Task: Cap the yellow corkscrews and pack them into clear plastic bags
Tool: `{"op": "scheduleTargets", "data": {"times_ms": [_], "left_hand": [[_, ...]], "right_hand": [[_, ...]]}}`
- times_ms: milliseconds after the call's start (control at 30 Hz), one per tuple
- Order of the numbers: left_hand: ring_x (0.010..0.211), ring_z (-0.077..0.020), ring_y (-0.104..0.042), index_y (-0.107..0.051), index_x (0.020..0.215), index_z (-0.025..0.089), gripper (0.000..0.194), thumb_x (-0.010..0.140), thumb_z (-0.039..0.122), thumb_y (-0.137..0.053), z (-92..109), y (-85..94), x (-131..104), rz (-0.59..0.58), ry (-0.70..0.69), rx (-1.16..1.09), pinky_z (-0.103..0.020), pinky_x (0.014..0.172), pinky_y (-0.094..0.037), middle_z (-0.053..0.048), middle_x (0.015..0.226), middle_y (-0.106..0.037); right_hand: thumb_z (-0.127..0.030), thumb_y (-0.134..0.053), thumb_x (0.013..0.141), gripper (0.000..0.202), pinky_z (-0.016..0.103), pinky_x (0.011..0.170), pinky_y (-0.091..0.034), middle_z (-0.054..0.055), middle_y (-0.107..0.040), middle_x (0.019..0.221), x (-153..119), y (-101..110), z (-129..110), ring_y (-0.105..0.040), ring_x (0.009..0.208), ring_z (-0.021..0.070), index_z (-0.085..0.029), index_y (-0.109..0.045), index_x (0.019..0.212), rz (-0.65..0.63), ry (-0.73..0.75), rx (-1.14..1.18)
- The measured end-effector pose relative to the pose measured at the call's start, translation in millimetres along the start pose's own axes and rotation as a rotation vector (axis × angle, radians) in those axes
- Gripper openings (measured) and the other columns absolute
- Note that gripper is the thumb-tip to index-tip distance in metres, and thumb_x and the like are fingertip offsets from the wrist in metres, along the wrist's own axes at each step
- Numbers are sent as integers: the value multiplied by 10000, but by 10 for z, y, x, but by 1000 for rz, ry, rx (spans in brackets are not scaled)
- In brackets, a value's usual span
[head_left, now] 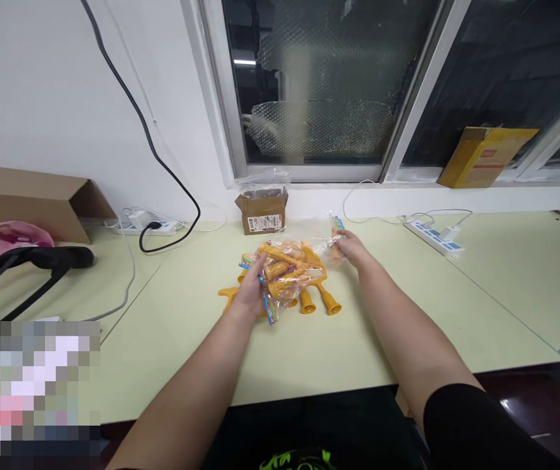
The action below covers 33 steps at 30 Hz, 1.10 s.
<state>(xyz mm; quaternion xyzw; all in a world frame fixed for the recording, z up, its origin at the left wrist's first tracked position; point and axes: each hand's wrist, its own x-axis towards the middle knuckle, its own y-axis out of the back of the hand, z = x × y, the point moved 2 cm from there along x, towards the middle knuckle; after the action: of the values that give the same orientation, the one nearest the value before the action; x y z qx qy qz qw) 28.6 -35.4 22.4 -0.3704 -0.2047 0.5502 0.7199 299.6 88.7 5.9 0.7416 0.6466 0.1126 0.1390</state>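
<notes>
Clear plastic bags (292, 261) with colourful printed edges hold orange-yellow plastic pieces, over the middle of the table. My left hand (250, 290) is closed on the near left side of these bags, its thumb on top. My right hand (351, 248) grips the far right part of the clear plastic, where a printed strip (337, 224) stands up. Several loose orange-yellow plastic pieces (329, 301) with flared, cup-like ends lie on the table under and in front of the bags. Another such piece (228, 295) shows to the left of my left hand, partly hidden.
A small open cardboard box (263, 214) stands behind the bags by the wall. Power strips (434, 236) with cables lie on the table (495, 281) at right and at left. At far left are a larger carton (30, 189), a pink item (13, 238) and a black strap-like object (40, 258).
</notes>
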Motion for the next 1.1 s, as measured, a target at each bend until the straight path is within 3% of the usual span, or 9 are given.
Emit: {"op": "scheduleTargets", "data": {"times_ms": [67,133,200,300,367,567,700,867,1100], "left_hand": [[945,-308,-774,-619,1351,199,487,948,472,-637,-14,4,4,16,1,29,-460,830,-651,-114,1139,-775],[883,-289,-779,-629,1328,218,472,940,486,-652,-21,1,8,40,-20,54,-438,783,-657,-100,1124,-779],[839,-271,-779,-627,1321,233,463,930,477,-676,-25,-6,12,67,-48,79,-420,756,-659,-89,1115,-780],[804,-265,-779,-599,1347,258,491,913,462,-709,-24,-7,15,123,-94,115,-409,703,-659,-72,1067,-784],[802,-272,-780,-591,1355,266,510,910,486,-707,-29,1,17,141,-84,123,-410,673,-659,-69,1035,-786],[872,-275,-779,-662,1264,195,463,940,525,-650,-48,29,11,118,-64,100,-407,749,-664,-103,1062,-792],[891,-307,-779,-683,1230,156,511,937,572,-629,-77,21,-9,103,-24,167,-420,742,-658,-138,1019,-791],[973,-341,-767,-648,1280,136,604,907,611,-649,-117,38,12,74,-15,200,-488,849,-635,-165,1047,-780],[1122,-327,-727,-582,1317,223,590,824,454,-809,-146,89,64,98,-211,242,-488,969,-594,-107,1151,-765]], "right_hand": [[-373,-688,759,471,225,562,-519,-52,-636,779,-63,240,-52,-607,598,116,-277,-492,1177,64,15,177],[-267,-721,665,484,185,536,-501,-69,-642,791,-149,506,-167,-571,567,85,-295,-495,1091,101,107,608],[-224,-728,633,439,166,536,-500,-52,-673,850,-267,748,-345,-589,611,78,-282,-523,1017,8,240,818],[-264,-737,697,345,182,510,-496,-39,-682,865,-503,1002,-649,-623,652,103,-288,-562,992,-127,415,827],[-259,-761,723,309,221,541,-530,-29,-697,870,-654,1045,-820,-612,603,102,-276,-583,976,-213,451,670],[-284,-836,748,286,312,724,-621,21,-752,919,-786,768,-1008,-701,705,137,-218,-618,921,-312,467,412],[-292,-791,801,205,397,923,-613,54,-772,1018,-785,489,-1009,-759,895,189,-205,-645,916,-524,404,484],[-252,-771,839,213,378,1062,-550,60,-756,1085,-831,199,-984,-743,1039,182,-198,-664,1015,-747,250,450],[-273,-847,805,452,380,967,-589,-30,-770,906,-747,-16,-884,-764,894,148,-275,-465,1047,-678,192,527]]}}
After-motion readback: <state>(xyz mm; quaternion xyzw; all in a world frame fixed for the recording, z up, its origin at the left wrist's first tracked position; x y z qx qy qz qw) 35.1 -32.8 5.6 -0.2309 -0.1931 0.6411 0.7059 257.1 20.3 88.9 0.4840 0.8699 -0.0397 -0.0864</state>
